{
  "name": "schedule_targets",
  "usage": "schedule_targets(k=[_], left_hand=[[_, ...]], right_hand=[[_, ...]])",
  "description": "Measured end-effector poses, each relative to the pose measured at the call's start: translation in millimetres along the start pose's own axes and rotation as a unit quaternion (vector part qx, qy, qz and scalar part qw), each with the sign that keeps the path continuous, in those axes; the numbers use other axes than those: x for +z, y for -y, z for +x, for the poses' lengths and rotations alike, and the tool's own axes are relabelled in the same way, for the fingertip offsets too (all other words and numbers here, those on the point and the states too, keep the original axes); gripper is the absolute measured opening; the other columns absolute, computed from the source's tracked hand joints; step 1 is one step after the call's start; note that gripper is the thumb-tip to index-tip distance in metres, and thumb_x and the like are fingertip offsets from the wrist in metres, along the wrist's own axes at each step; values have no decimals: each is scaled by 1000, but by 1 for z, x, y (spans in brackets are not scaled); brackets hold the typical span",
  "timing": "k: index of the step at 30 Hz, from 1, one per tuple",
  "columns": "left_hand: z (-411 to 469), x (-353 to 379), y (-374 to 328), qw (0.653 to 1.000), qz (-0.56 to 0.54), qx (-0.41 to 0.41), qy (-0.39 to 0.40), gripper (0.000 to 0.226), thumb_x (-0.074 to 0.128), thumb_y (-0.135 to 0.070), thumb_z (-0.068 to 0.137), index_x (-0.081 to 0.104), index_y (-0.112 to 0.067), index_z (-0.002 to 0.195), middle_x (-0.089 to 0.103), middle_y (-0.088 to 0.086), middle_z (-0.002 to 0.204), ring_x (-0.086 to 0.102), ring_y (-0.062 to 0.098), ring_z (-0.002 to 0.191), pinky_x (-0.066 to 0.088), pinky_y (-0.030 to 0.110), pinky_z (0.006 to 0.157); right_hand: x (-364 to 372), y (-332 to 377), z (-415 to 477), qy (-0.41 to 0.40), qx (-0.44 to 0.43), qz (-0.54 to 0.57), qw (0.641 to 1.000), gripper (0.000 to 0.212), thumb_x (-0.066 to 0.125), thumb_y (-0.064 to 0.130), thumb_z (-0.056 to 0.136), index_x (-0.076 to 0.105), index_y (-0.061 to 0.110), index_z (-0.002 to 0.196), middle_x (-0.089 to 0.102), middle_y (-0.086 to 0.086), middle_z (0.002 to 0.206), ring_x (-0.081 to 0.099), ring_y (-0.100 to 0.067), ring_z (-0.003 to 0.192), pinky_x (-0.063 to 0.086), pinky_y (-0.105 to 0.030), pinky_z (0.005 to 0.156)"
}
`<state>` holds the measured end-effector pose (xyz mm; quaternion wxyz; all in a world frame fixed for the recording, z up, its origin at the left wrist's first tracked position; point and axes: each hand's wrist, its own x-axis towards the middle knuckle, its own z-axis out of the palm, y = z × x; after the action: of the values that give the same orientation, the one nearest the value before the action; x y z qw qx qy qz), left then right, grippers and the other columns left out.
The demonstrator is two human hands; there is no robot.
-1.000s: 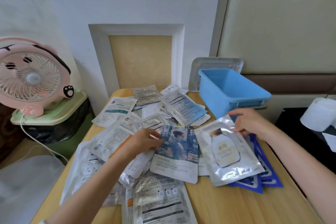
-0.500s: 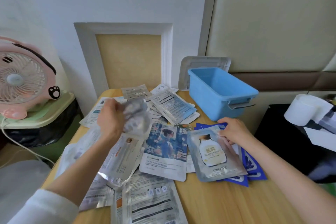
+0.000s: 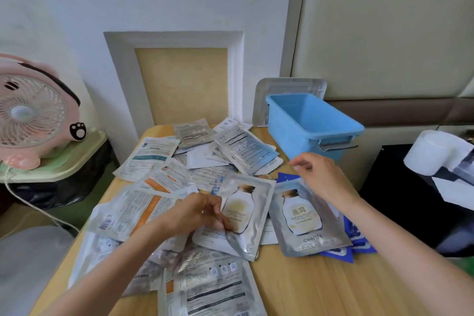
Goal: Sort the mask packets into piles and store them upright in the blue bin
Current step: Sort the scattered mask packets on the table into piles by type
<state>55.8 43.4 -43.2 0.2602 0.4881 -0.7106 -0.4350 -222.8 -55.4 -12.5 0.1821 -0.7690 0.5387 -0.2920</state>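
Here, a silver bottle-print packet (image 3: 246, 215) lies tilted on the heap of mask packets (image 3: 159, 187) in the middle of the worktop (image 3: 320, 290), its left edge pinched by the fingers of the left hand (image 3: 197, 213). Just beside it on the right, a matching packet (image 3: 305, 215) lies over dark blue packets (image 3: 359, 238). The right hand (image 3: 320, 177) hovers above its top edge, fingers loosely spread, holding nothing. The blue bin (image 3: 289, 138) stands behind near the wall, and a pink fan (image 3: 33, 110) sits well off to the left.
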Motion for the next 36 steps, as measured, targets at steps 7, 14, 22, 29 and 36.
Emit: schedule_targets(k=[7,14,22,29,36], left_hand=[[-8,1,-8,1000,9,-15,-1,15,67,1,81,55,11,78,73,13,99,68,16,100,51,34,93],[-10,18,-29,991,-72,19,-110,7,65,7,80,61,10,76,74,12,96,68,16,100,53,29,89],[-13,-12,-25,995,97,-39,0,73,66,-62,69,47,-29,131,47,-9,140,43,3,128,35,25,108],[-20,-54,9,839,474,-267,6,97,69,-65,63,26,-27,141,26,-3,145,26,19,135,21,48,112],[-18,-57,11,808,541,-222,-74,73,65,-68,63,45,-27,120,44,-6,122,39,15,114,31,36,99]], right_hand=[[29,21,2,120,15,42,992,26,61,12,88,63,14,114,63,1,112,57,-9,95,42,-18,81],[46,36,21,164,144,125,968,43,75,21,77,57,18,116,65,-4,99,57,-11,77,43,-16,57],[33,25,16,209,55,-54,975,44,75,28,75,61,24,116,60,0,110,56,-16,103,48,-28,85],[41,28,-3,199,35,-121,972,86,85,30,63,40,18,135,44,-6,135,44,-23,124,41,-35,98],[23,22,9,131,112,125,977,49,69,-17,68,65,9,109,60,-2,95,56,-13,79,50,-19,62]])
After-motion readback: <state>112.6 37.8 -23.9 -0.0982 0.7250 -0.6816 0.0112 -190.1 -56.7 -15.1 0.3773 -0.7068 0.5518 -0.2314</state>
